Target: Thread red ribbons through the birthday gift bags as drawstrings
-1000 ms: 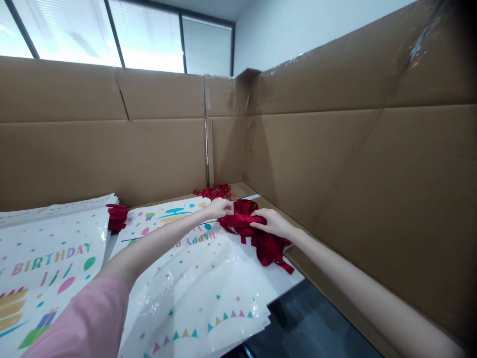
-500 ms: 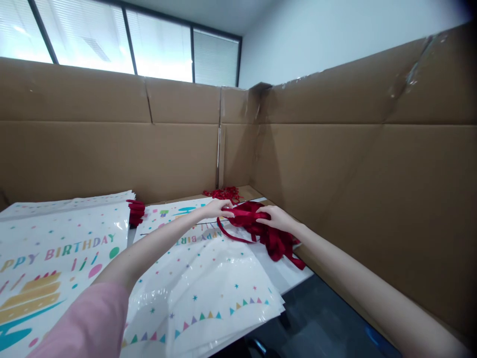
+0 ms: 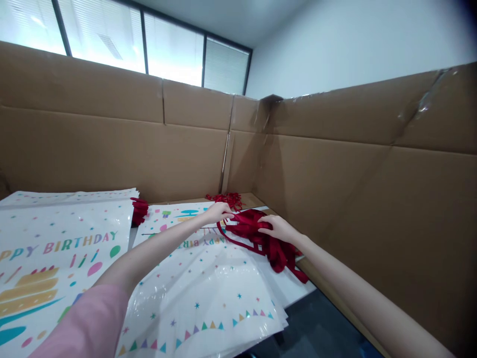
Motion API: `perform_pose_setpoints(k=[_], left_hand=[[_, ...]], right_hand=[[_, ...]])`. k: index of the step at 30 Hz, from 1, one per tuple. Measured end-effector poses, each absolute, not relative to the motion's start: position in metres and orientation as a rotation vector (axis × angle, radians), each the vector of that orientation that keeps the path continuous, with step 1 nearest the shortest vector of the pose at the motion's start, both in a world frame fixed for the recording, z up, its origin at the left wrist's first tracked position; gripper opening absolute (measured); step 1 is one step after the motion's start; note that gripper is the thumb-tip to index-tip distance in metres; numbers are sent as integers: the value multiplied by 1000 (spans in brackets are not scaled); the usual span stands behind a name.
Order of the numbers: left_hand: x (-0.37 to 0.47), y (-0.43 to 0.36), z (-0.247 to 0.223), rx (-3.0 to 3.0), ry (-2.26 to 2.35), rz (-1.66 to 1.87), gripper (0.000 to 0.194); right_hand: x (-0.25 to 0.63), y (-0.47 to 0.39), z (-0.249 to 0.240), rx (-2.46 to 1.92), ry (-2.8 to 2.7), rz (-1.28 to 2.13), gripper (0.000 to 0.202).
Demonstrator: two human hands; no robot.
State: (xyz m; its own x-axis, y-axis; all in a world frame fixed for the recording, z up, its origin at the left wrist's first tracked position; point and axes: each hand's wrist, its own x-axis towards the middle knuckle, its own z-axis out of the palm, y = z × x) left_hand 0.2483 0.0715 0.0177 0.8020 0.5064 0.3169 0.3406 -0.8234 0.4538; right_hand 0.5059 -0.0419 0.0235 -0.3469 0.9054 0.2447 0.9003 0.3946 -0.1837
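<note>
Cardboard walls [image 3: 179, 159] border printed sheets [image 3: 208, 288], perhaps bags, and red ribbons [image 3: 276, 251].

A workspace indoors, with high blinds-covered windows [image 3: 175, 47] and tall cardboard walls [image 3: 354, 189].

Both arms are reaching toward the worktop's [image 3: 295, 289] far right corner, palms kinda down. Left hand [image 3: 220, 212] is pinching with its fingertips, right hand [image 3: 278, 228] has its fingers loosely curled.
</note>
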Motion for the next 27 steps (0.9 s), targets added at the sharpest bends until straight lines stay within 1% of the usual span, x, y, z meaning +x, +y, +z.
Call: perform_pose_setpoints(k=[5,10,14,17,21,24,25,27], left_hand=[[262,76,20,2561,599,620,32],[272,75,28,2482,540,508,40],[238,89,48,2370,546,412,40],[170,112,70,2238,766,480,40],[32,122,111,2143,1199,543,37],[-75,99,141,2104,1429,610,36],[-106,88,149,2082,1561,657,34],[-155,63,159,2071,1749,684,36]], right_hand=[[510,-41,18,-1566,-2351,44,27],[518,-40,11,-1536,-2318,104,29],[541,-35,13,-1489,-2154,245,32],[569,-29,14,-1543,-2066,218,31],[605,-18,7,-1656,-2041,190,31],[629,-9,-4,-1725,-2045,140,32],[637,-7,-9,-1756,-2042,123,32],[650,-2,-19,-1827,-2030,70,31]])
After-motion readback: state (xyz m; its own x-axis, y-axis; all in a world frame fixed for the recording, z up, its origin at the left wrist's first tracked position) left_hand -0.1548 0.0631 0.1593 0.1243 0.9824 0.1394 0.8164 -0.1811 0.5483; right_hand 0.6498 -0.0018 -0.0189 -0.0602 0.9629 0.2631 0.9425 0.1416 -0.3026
